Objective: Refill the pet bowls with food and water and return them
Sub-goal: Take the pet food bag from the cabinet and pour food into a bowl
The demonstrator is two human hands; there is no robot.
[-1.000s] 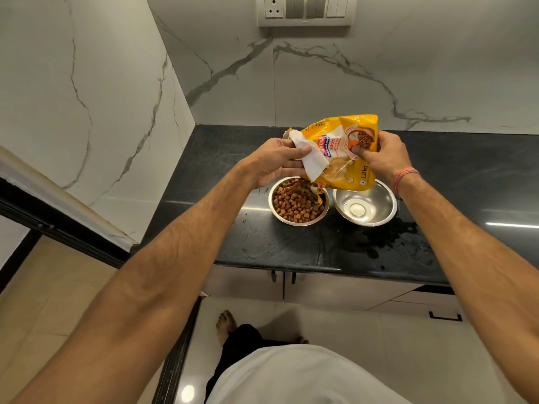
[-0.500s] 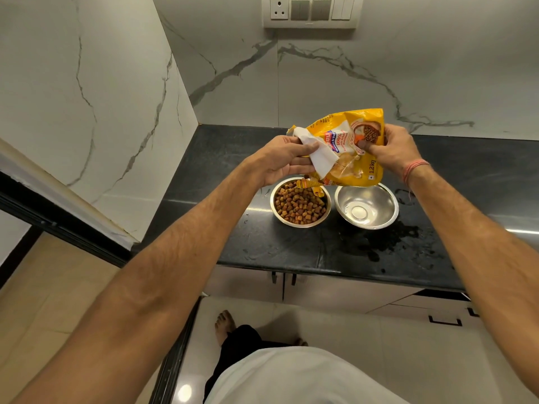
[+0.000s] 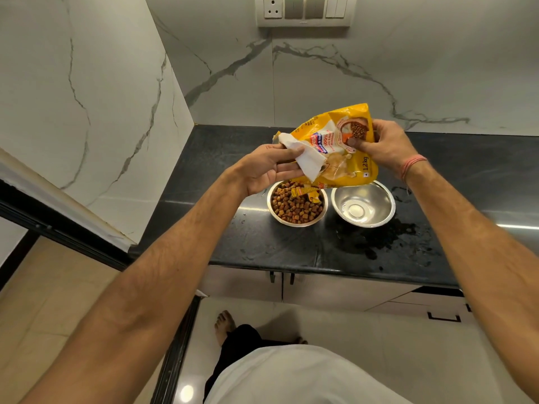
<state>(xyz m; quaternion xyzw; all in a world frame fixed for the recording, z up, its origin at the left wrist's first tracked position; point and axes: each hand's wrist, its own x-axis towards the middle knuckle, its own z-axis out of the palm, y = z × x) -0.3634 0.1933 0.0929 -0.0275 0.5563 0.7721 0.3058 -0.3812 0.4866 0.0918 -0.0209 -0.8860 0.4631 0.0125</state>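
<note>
Both hands hold the yellow pet food bag (image 3: 344,147) in the air above the black tabletop (image 3: 233,246) — the left hand (image 3: 271,167) grips its white torn-open end, the right hand (image 3: 382,147) pinches the far end. Below it, toward the tabletop's back edge, the kibble-filled steel bowl (image 3: 297,206) stands just beside the second steel bowl (image 3: 363,204), which holds a little clear water — wet splashes (image 3: 388,240) lie on the tabletop around it.

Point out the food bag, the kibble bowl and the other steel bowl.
food bag (image 3: 354,167): head view, yellow lower front panel.
kibble bowl (image 3: 297,223): head view, near rim.
other steel bowl (image 3: 379,199): head view, inner right wall.
</note>
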